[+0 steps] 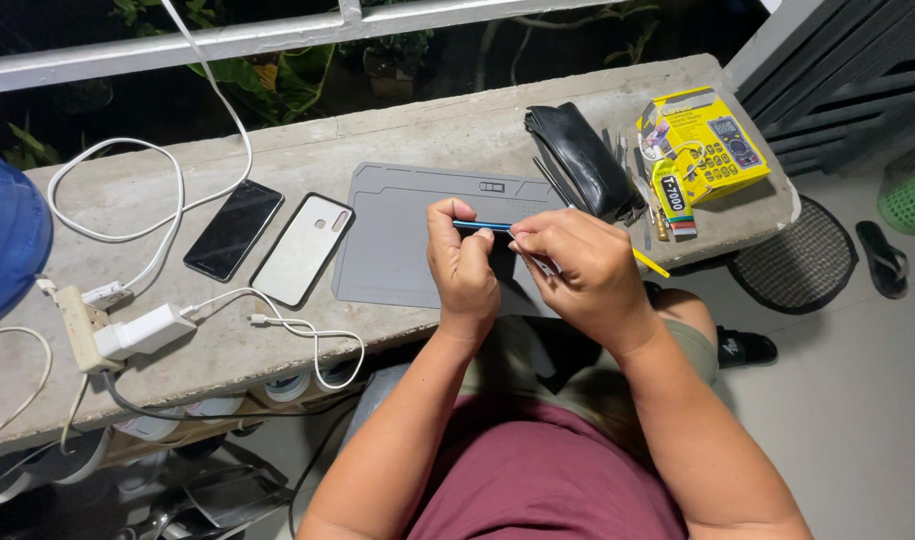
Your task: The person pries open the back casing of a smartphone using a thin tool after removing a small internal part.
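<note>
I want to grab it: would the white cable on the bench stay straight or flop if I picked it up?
Probably flop: the white cable already lies in loose curls on the concrete bench. It looks thin, so likely light. Its other end joins a white charger, which might tug back.

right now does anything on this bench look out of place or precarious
Mostly tidy. The power strip with its white charger sits at the concrete ledge's front edge, cables dangling over it. Both hands hold a thin blue-edged phone on edge above the grey mat.

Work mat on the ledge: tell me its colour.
Plain grey, the work mat shows best in the head view, the only one.
</note>
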